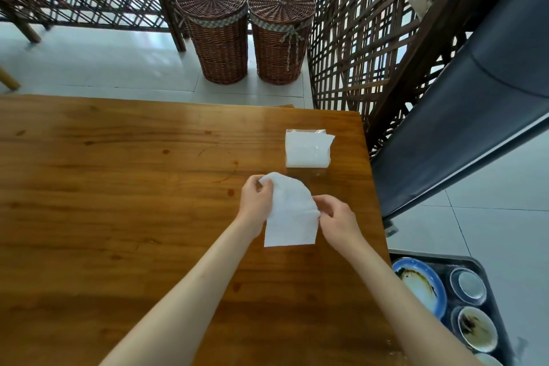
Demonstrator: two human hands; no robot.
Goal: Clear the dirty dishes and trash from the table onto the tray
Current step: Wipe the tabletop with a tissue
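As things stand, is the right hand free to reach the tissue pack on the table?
Probably not yet: the right hand and left hand both pinch a tissue. The tissue pack lies just beyond, with nothing between.

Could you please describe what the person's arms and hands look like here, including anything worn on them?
Both forearms are bare as far as the picture shows them: no sleeves or cuffs come into view. The left hand and the right hand wear no gloves, and I can make out no watch, bracelet or ring on either. The arms are slender and enter from the bottom edge of the picture.
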